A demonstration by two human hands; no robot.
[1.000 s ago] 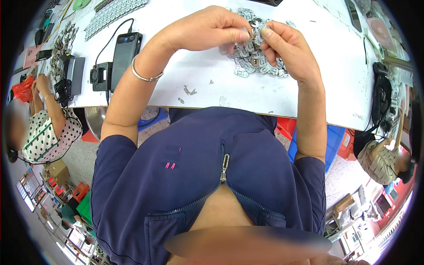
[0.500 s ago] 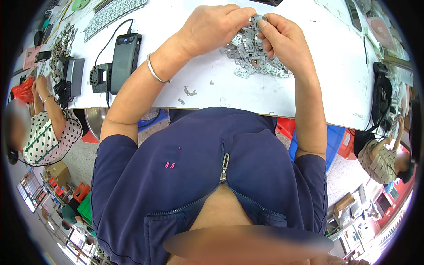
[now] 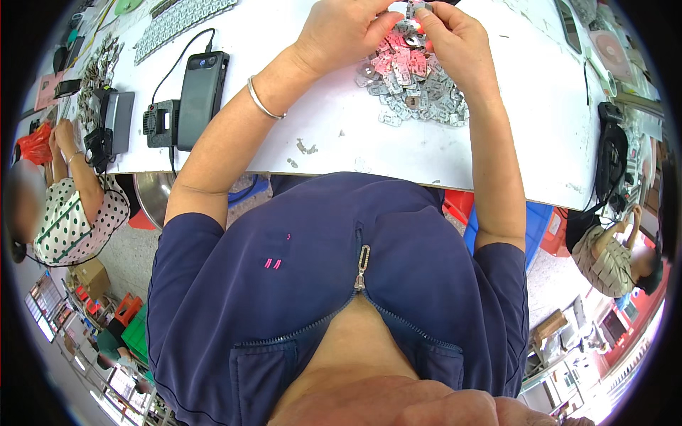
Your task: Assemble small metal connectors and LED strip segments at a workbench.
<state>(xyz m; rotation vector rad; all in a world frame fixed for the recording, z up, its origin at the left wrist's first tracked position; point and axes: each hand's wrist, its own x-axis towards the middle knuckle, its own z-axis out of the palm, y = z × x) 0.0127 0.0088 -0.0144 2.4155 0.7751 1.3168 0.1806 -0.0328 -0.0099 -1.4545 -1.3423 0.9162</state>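
Observation:
Both my hands meet at the table's far side, above a heap of small stamped metal plates (image 3: 419, 92). My right hand (image 3: 460, 44) pinches a small metal plate (image 3: 418, 7) between thumb and fingers. Close by on the left, my left hand (image 3: 344, 34) has its thumb and fingers curled toward that plate; what sits between them is partly hidden and cut off by the upper edge. A red glow falls on the upper part of the heap, just beneath my fingers.
Left of my arm lie a black power bank (image 3: 204, 99) with a cable and a small black device (image 3: 162, 124). A sheet of joined metal pieces (image 3: 181, 32) lies farther back. A few scraps (image 3: 305, 147) lie near the front edge. People sit at both sides.
My hands have shifted slightly up and away from me, and the left thumb has spread lower. A red glow now shows on the heap, where none showed before.

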